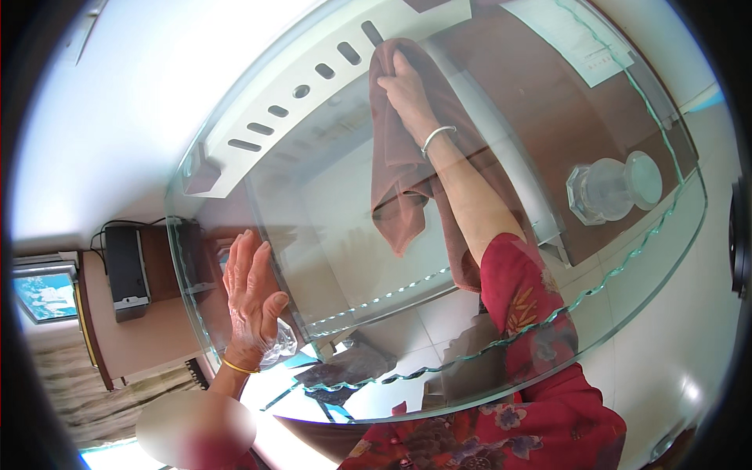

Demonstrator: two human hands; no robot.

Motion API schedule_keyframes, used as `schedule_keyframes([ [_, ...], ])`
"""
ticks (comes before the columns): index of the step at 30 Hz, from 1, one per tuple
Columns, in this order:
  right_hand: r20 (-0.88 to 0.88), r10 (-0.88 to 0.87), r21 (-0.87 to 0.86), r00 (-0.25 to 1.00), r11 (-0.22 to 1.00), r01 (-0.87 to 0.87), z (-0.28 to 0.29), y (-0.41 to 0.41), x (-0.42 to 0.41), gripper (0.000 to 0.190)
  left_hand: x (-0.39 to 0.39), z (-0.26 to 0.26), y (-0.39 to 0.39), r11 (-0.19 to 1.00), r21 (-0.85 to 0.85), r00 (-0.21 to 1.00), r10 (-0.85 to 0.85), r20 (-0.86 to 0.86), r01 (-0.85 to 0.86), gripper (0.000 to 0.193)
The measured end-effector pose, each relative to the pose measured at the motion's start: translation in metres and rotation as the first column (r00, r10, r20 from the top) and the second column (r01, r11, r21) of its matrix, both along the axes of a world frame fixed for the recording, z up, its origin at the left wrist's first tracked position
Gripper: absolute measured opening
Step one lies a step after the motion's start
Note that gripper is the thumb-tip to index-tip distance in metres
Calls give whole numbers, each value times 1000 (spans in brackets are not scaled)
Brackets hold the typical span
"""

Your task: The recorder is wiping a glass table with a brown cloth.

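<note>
A large glass tabletop [640,247] with a scalloped edge lies before me. My right hand [405,88] grips the upper end of a brown cloth [399,170] over the glass, near a slotted white panel [264,114]. The cloth hangs in folds beneath my forearm, and a silver bangle circles that wrist. At the left side of the glass, my left hand [249,288] has its fingers extended and holds nothing. A gold-coloured bangle is on its wrist. Whether its palm touches the glass I cannot tell.
Under the glass at the right stand a clear faceted support [611,188] and a brown surface [529,88] with a printed paper [576,41]. Another clear support [282,346] shows beside my left wrist. A black box-shaped device [126,270] with cables is at the left.
</note>
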State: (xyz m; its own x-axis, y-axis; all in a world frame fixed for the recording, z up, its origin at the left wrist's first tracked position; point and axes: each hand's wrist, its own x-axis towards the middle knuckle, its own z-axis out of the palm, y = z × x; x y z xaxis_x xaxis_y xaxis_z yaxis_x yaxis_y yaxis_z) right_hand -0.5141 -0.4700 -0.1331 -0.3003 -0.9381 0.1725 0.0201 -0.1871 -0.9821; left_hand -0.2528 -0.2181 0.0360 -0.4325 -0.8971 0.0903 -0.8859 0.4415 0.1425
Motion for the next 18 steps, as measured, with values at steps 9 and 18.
schedule_keyframes([
  [9,-44,188,41,981,982,-186,9,-6,6,66,1,1,3,999,4,999,40,12,-40,65],
  [18,-253,71,-38,965,996,-83,13,-16,18,52,5,-2,5,998,15,997,65,-53,-64,68],
])
